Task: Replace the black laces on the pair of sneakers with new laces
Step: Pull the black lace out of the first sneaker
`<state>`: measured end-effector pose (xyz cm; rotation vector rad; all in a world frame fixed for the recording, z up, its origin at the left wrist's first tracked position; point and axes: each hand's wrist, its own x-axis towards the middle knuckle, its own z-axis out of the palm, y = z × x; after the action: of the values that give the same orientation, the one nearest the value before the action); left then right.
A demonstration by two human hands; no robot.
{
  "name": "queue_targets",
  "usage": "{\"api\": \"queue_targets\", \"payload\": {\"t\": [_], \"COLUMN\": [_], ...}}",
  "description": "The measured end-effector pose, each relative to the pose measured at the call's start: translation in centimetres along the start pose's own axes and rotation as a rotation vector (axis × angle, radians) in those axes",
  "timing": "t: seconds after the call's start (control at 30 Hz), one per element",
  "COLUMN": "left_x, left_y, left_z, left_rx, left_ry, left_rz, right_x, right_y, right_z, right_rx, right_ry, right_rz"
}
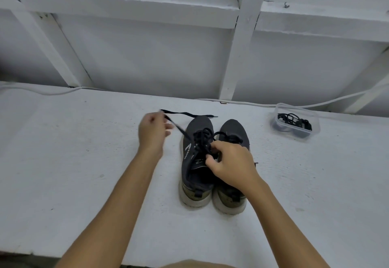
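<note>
— Head view first: what is hard to make out?

— The left hand [152, 133] is blurred, so its fingertips cannot be read cleanly. The right hand [230, 163] covers the tongue and upper eyelets of the right sneaker [231, 192], and the lower edge of the frame cuts off both forearms.

— And what do the hands hold?

— The left one, fingers curled, pinches a black lace [183, 113] out to the left of the shoes; the lace runs taut from the eyelets of the left sneaker [194, 175] up to that hand, then its free end trails back right across the toe. The right hand is curled too, thumb and fingertips closed on the tangle of lacing [203, 139] at the left sneaker's throat.

— Where do the sneakers stand?

— Side by side, touching, toes pointing away, on the white table [63, 162].

— Anything else?

— A clear plastic tub [294, 123] sits well apart to the right, with dark laces bundled inside. A white cable [248, 104] lies along the table's far edge below a white frame [237, 57].
</note>
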<state>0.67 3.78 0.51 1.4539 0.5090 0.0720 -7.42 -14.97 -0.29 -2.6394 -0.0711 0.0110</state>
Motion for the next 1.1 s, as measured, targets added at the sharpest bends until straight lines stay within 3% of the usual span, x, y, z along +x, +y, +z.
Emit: {"api": "queue_targets", "payload": {"t": [0.07, 0.1, 0.2, 0.3, 0.4, 0.53, 0.73, 0.8, 0.9, 1.0, 1.1], "left_x": [1.1, 1.2, -0.6, -3.3, -4.3, -4.8, -5.5, -5.6, -5.2, -4.9, -4.4], "left_y": [0.2, 0.0, -1.0, -2.3, -3.3, -3.7, -4.1, -4.3, -4.5, -4.1, -3.5], "left_z": [-1.1, -1.5, -2.2, -2.3, -2.0, -1.4, -0.3, -0.3, -0.5, -0.9, -1.5], "left_rx": [-0.166, -0.113, 0.289, 0.636, 0.737, 0.816, 0.977, 0.965, 0.761, 0.447, 0.262], "left_ry": [0.049, 0.002, -0.348, -0.689, -0.606, -0.493, -0.325, -0.283, -0.324, -0.430, -0.614], "left_rz": [-0.062, -0.065, 0.022, 0.164, 0.310, 0.444, 0.633, 0.666, 0.525, 0.179, -0.021], "right_x": [-0.1, -0.1, 0.1, 0.6, 0.9, 1.5, 0.7, 0.5, 0.3, 0.5, 0.7], "right_y": [0.0, 0.0, 0.3, 0.8, 1.2, 1.7, 0.5, 0.1, 0.2, 0.1, -0.1], "right_z": [0.0, 0.1, -0.2, -0.8, -1.2, -1.3, -0.5, -0.4, -0.1, -0.3, -0.3], "right_rx": [-0.006, -0.015, 0.019, 0.217, 0.413, 0.330, 0.179, 0.207, 0.188, 0.123, 0.076], "right_ry": [0.010, 0.014, -0.017, -0.040, 0.048, 0.255, 0.288, 0.162, -0.011, -0.074, -0.081], "right_rz": [-0.003, -0.011, -0.006, 0.070, 0.158, 0.236, 0.039, 0.029, 0.021, 0.041, 0.068]}}
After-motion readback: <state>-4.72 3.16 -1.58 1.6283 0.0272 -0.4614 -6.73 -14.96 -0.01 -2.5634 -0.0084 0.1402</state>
